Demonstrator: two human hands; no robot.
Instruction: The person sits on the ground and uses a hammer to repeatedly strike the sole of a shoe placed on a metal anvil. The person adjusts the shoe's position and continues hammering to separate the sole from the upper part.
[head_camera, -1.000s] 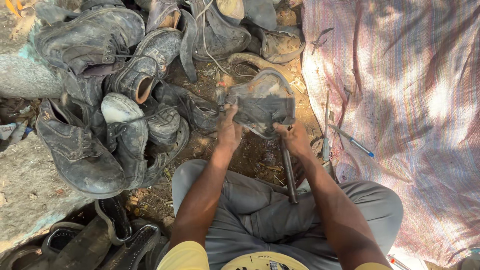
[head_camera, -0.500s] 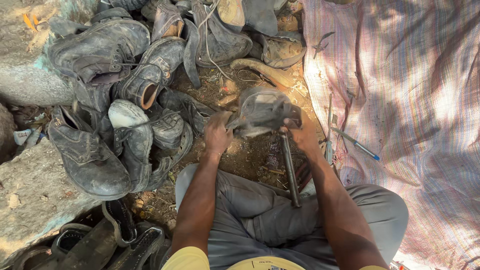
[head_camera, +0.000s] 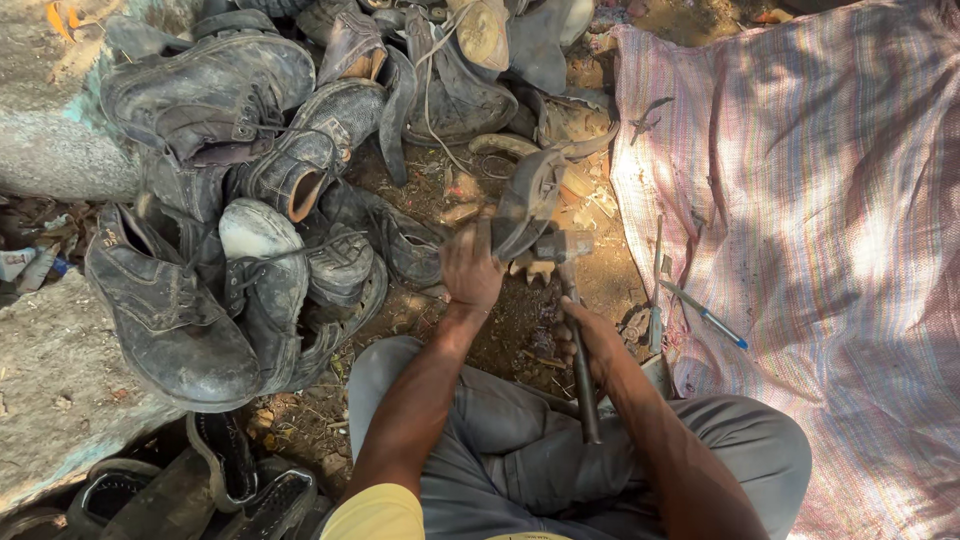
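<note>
I sit on the ground with my knees apart. My left hand (head_camera: 470, 270) grips a worn grey shoe piece (head_camera: 527, 205), held on edge above the dirt. My right hand (head_camera: 590, 340) is closed around the dark handle of a hammer (head_camera: 577, 330). The hammer's metal head (head_camera: 560, 245) is blurred and sits right against the lower edge of the shoe piece.
A heap of worn black boots and shoes (head_camera: 250, 230) fills the left. A striped woven sack (head_camera: 800, 230) covers the ground on the right, with a blue pen (head_camera: 705, 315) and a thin metal tool (head_camera: 655, 280) at its edge. More shoe parts (head_camera: 210, 490) lie at bottom left.
The shoe piece has turned from lying flat between both hands to standing on edge in my left hand. My right hand slid down the hammer handle and the head swung up against the piece.
</note>
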